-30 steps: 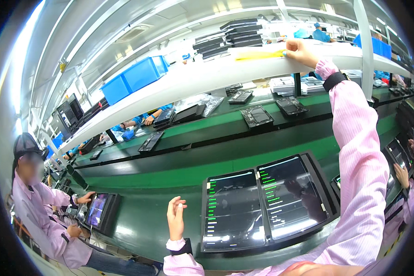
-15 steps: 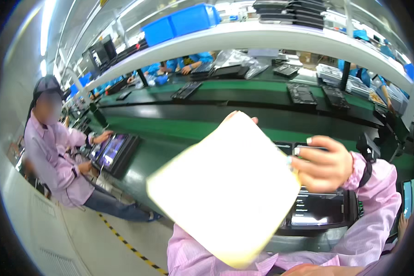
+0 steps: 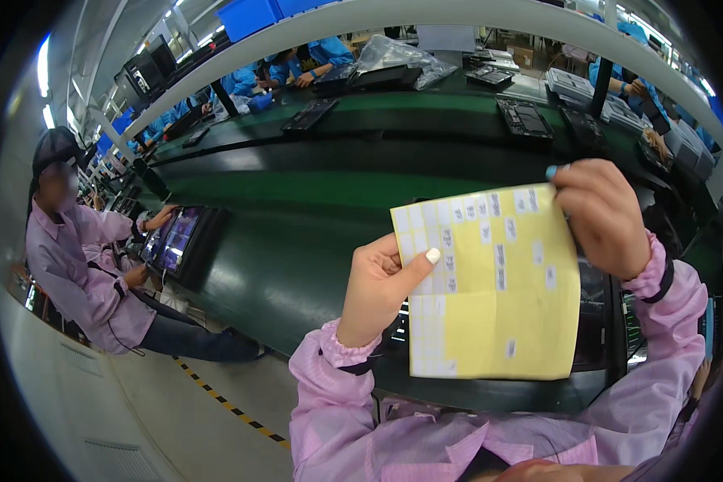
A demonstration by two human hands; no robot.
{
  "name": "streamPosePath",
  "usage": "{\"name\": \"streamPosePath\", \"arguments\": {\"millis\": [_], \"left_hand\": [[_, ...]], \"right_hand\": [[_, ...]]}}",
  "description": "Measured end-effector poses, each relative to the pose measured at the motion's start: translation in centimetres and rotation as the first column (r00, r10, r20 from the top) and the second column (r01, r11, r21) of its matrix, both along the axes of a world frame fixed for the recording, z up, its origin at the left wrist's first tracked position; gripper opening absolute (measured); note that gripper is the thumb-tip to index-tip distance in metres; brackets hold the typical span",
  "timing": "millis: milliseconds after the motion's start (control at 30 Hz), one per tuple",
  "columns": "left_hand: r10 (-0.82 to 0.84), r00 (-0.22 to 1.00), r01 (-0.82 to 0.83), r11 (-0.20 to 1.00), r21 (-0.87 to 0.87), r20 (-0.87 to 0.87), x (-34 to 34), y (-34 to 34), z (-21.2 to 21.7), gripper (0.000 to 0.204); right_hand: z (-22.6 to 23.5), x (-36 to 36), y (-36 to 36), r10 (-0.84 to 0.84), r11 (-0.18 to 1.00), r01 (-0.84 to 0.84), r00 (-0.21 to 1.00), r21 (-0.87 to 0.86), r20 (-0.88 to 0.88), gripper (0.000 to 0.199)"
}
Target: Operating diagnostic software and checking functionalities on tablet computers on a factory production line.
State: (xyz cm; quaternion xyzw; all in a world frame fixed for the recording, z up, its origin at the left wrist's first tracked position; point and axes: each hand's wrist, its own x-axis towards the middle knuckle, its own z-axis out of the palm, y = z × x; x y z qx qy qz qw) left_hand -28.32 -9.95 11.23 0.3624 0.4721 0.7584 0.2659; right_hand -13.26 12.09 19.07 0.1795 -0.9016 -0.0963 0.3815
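Note:
A yellow label sheet (image 3: 530, 321) is held up before me, with small white printed stickers scattered on it and a whiter strip down its left side. My left hand (image 3: 381, 281) pinches its left edge, thumb on the front and fingers behind. At the upper right corner, my right hand (image 3: 606, 213) is closed, its fingertips at the sheet's edge; whether it also has a sticker between them I cannot see. Behind the sheet lies a device with a dark screen (image 3: 593, 321), mostly hidden.
A green-and-black conveyor (image 3: 297, 189) runs across beyond the bench, carrying opened flat devices (image 3: 524, 119). To the left, a co-worker in pink (image 3: 80, 265) handles a lit screen device (image 3: 177, 241). A white shelf (image 3: 426, 16) spans above. People in blue sit across the line.
The sheet has turned from its pale blank face to its yellow, stickered face. My left hand has come into view at its left edge; my right hand has moved up to its upper right corner.

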Motion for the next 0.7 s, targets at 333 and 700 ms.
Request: {"name": "streamPosePath", "arguments": {"millis": [333,700], "left_hand": [[0.003,0.997,-0.003,1.0,-0.005,-0.074,0.6,0.0,0.6,0.023],[-0.148,0.988,0.149,0.989,-0.011,0.046,-0.3,0.0,1.1,0.027]], "right_hand": [[1.2,0.3,-1.9,0.136,0.909,-0.037,0.968,-0.415,0.211,0.045],[-0.4,-1.3,-2.9,0.31,0.595,0.01,0.92,-0.804,0.241,0.03]]}}
